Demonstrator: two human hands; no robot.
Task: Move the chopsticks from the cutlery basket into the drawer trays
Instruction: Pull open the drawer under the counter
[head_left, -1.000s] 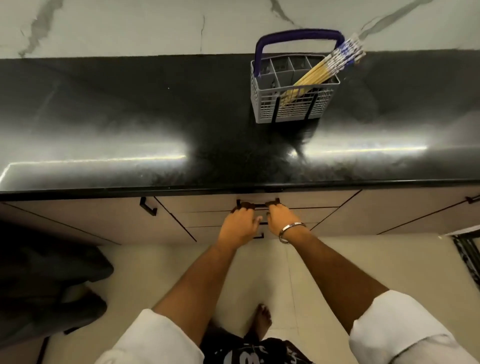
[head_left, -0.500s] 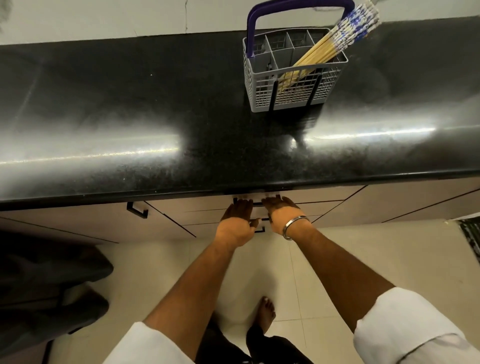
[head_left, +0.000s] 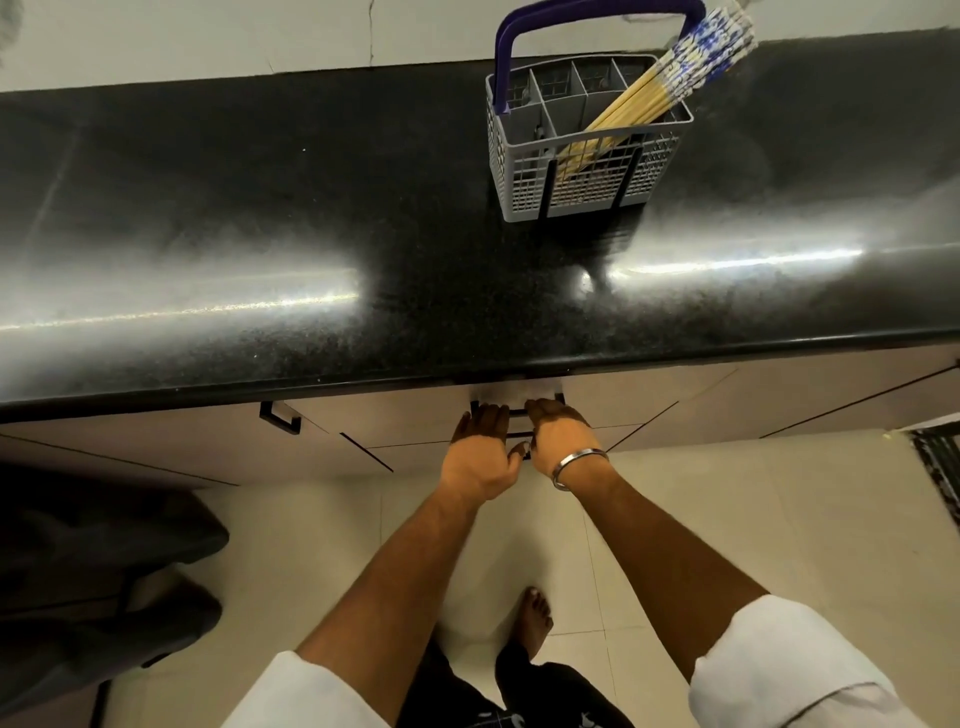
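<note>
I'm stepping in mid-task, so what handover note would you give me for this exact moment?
Left hand and right hand: both on the drawer handle under the counter edge, fingers curled on it.
Drawer: looks barely opened, if at all; trays not in view.
Chopsticks: all bundled in the basket on the counter, leaning right, tops past the rim.
Done: handle gripped.
Left: pull the drawer open, then move the chopsticks into the trays.
</note>
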